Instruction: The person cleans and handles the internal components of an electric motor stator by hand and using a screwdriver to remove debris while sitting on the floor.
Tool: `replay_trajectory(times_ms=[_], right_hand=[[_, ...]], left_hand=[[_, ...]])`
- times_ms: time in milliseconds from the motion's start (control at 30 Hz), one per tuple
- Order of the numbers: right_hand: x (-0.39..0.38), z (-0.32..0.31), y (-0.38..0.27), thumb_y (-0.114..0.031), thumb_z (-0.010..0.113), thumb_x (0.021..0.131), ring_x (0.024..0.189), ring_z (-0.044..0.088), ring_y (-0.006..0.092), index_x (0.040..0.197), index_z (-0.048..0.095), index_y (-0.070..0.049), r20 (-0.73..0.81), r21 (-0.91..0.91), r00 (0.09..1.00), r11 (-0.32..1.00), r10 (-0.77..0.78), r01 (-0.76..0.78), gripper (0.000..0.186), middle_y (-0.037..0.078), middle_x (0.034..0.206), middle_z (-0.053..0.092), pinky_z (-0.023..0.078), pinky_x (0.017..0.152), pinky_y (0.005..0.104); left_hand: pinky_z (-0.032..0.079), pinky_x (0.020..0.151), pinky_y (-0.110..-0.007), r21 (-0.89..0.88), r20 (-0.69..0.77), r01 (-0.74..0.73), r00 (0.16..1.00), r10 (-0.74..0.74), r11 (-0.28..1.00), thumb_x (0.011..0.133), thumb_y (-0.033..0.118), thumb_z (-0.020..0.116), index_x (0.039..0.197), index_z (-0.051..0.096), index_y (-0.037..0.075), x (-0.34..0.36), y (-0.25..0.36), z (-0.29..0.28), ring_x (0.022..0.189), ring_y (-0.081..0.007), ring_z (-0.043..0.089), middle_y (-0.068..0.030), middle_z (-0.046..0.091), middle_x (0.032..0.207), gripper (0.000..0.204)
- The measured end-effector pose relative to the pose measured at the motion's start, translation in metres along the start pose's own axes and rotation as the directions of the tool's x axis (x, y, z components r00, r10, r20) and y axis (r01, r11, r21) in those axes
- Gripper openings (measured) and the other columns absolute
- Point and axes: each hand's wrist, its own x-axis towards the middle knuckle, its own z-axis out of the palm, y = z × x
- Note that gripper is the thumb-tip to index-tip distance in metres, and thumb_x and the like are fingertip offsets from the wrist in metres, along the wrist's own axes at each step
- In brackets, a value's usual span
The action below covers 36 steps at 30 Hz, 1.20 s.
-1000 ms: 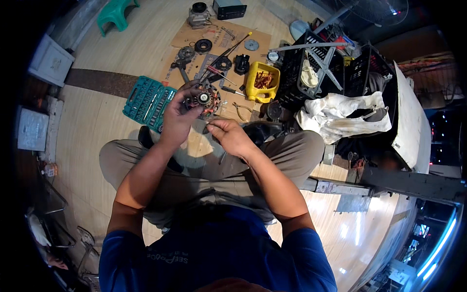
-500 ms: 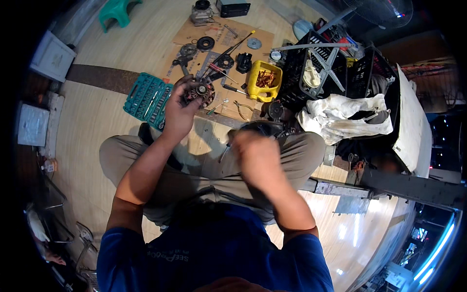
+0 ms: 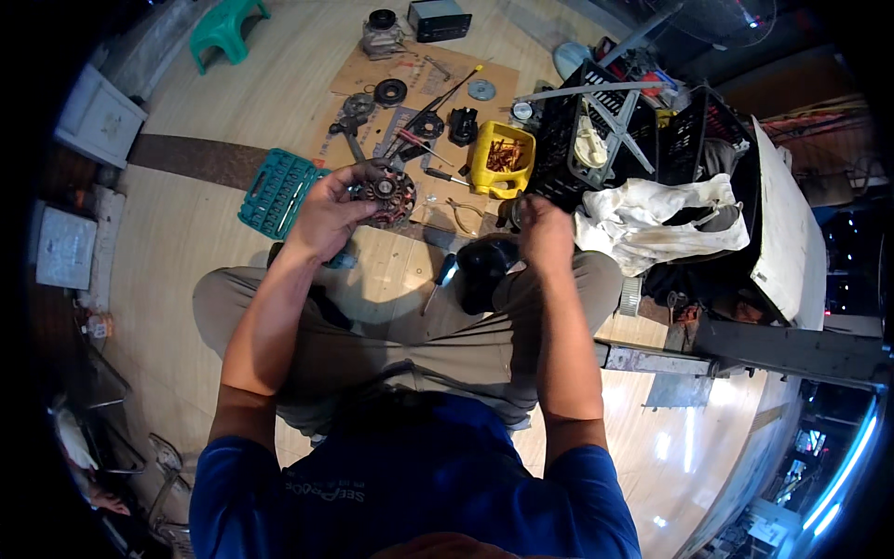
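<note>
My left hand (image 3: pixel 340 205) grips a round metal part with copper windings and a central hub (image 3: pixel 396 205), raised above my lap. My right hand (image 3: pixel 545 233) is out at the right, fingers curled over a dark round part (image 3: pixel 510 213); what they hold is hidden. Between my knees a blue-handled screwdriver (image 3: pixel 443 271) lies on the floor beside my dark shoe (image 3: pixel 489 270). Pliers (image 3: pixel 464 217) lie left of my right hand, on cardboard (image 3: pixel 349 70) with dark parts and tools. A teal socket case (image 3: pixel 277 191) lies open at the left; a yellow cut container (image 3: pixel 517 130) holds copper-coloured pieces.
Black crates (image 3: pixel 554 126) with metal bars stand at the right, with a white cloth (image 3: pixel 643 219) draped by them and a white board (image 3: pixel 782 233) beyond. A green stool (image 3: pixel 219 33) is at the back left. A metal beam (image 3: pixel 782 349) runs at lower right.
My right hand has left the part in my left hand and moved right to beside the white cloth. The part in my left hand stays raised, with a slight shift.
</note>
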Motion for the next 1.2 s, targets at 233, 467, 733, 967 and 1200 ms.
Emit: replay_trajectory(times_ms=[233,467,733,967,1200], right_hand=[[-0.069,-0.108,-0.045,-0.014,0.062,0.091,0.074,0.063,0.0414,0.095,0.066,-0.003,0.02,-0.087,0.94,0.937,-0.339,0.34,0.013,0.022,0.075,0.063,0.049,0.064,0.0461],[-0.17,-0.161,0.022,-0.013,0.066,0.088,0.071,0.063,0.041,0.084,0.066,-0.002,0.533,0.006,0.838,0.991,-0.116,0.133,0.012,0.021,0.078,0.065,0.05,0.063,0.0442],[-0.419,-0.156,0.296,-0.027,0.059,0.091,0.083,0.067,0.0397,0.089,0.07,-0.006,0.317,-0.513,0.753,0.772,0.577,-0.376,0.024,0.022,0.086,0.068,0.052,0.069,0.0459],[-0.654,-0.058,0.356,-0.032,0.075,0.08,0.097,0.067,0.0322,0.124,0.062,-0.007,0.922,-0.201,0.267,0.935,0.281,-0.292,0.052,0.019,0.103,0.07,0.052,0.084,0.0429],[-0.306,-0.096,0.236,-0.019,0.056,0.093,0.092,0.064,0.0421,0.108,0.064,0.0,0.33,-0.363,0.892,0.914,0.31,-0.184,0.025,0.025,0.1,0.067,0.052,0.08,0.0451]], left_hand=[[0.054,0.087,-0.029,0.701,-0.147,-0.241,0.872,0.467,0.672,0.083,-0.011,0.061,0.12,0.057,-0.004,0.009,-0.013,0.007,0.096,-0.0162,0.066,-0.0115,0.065,0.112,0.038],[0.054,0.094,-0.039,-0.061,-0.447,-0.258,0.871,0.205,0.964,0.091,-0.006,0.054,0.128,0.048,-0.006,0.019,-0.01,-0.018,0.108,-0.0277,0.063,-0.0194,0.061,0.119,0.038],[0.053,0.096,-0.039,-0.164,-0.372,-0.269,0.908,0.193,0.949,0.089,-0.008,0.053,0.126,0.05,-0.005,0.017,-0.014,-0.013,0.109,-0.0274,0.063,-0.0176,0.061,0.119,0.037],[0.054,0.094,-0.034,-0.083,-0.333,-0.224,0.925,0.185,0.971,0.085,-0.015,0.054,0.121,0.054,-0.002,0.01,-0.017,0.008,0.106,-0.0195,0.063,-0.0122,0.061,0.119,0.038],[0.052,0.095,-0.029,0.103,-0.22,-0.191,0.953,0.209,0.976,0.083,-0.016,0.057,0.119,0.057,0.0,0.007,-0.021,0.014,0.113,-0.0146,0.058,-0.0077,0.054,0.132,0.039]])
